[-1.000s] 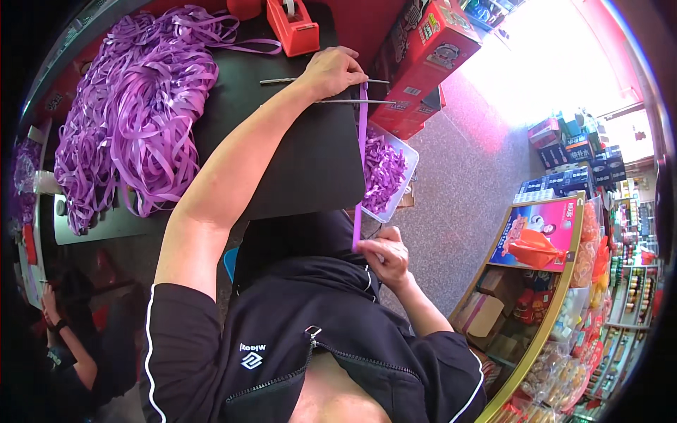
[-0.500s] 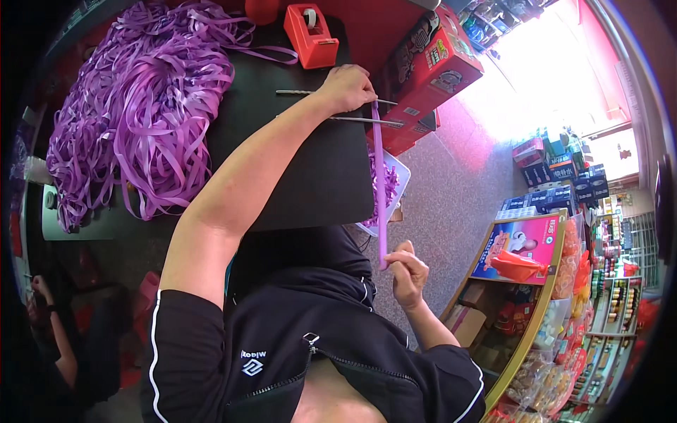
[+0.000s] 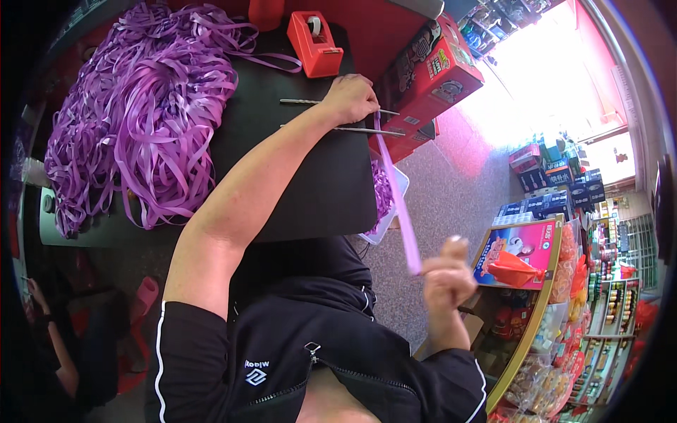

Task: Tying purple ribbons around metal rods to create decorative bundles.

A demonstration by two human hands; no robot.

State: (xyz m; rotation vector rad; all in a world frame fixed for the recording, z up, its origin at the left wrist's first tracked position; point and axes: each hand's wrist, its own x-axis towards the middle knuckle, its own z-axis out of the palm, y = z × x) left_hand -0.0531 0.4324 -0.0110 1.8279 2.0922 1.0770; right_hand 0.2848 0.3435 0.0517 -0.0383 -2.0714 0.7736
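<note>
1. Purple and taut, the ribbon strip (image 3: 397, 201) runs in a straight slanted line between our two hands, out past the edge of the black table (image 3: 310, 190) and over the speckled floor.
2. Our left hand (image 3: 352, 97) rests on the table with its fingers curled together, pinching the far end of the strip beside two thin metal rods (image 3: 331, 116) that lie across the tabletop.
3. Our right hand (image 3: 444, 278) is raised off the table, closed on the near end of the strip, thumb pointing up.
4. Just under the strip, a white tray (image 3: 391, 204) with more purple pieces sits at the table's edge.
5. Behind our left hand stands a red tape dispenser (image 3: 314, 44), close to the table's far side.
6. A large heap of loose purple ribbon (image 3: 141, 120) covers the table's left part, well apart from both hands.
7. Red cartons (image 3: 434, 77) are stacked just beyond the table, and shelves of packaged goods (image 3: 557, 296) stand to the right.
</note>
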